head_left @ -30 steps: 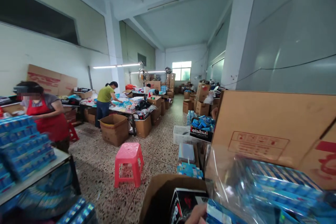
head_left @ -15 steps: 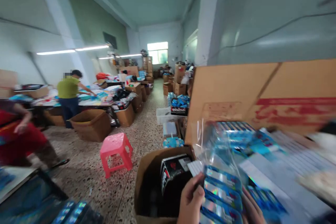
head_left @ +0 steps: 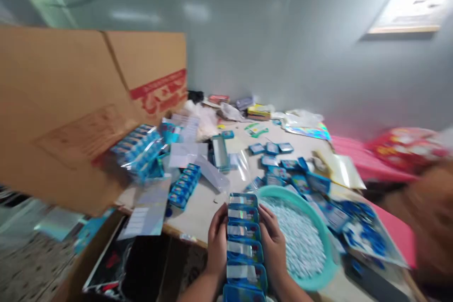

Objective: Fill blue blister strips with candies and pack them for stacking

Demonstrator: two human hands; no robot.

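Note:
Both my hands clasp a row of several small blue packs (head_left: 245, 240) lined up end to end over the table's near edge. My left hand (head_left: 216, 240) presses the row's left side with its fingers closed against it. On the other side my right hand (head_left: 272, 243) does the same. Just right of the row sits a teal basin (head_left: 320, 271) filled with small white pieces. More blue packs (head_left: 184, 185) lie scattered on the table (head_left: 200, 207).
A large cardboard sheet (head_left: 63, 104) leans at the left, with a wrapped bundle of blue packs (head_left: 139, 151) against it. An open carton (head_left: 116, 264) stands on the floor below the table edge. Pink things (head_left: 364, 163) and clutter lie at the right and along the wall.
My view has swung right from the workshop aisle and the other workers to the table. The row of packs is now held between both my hands over the table edge.

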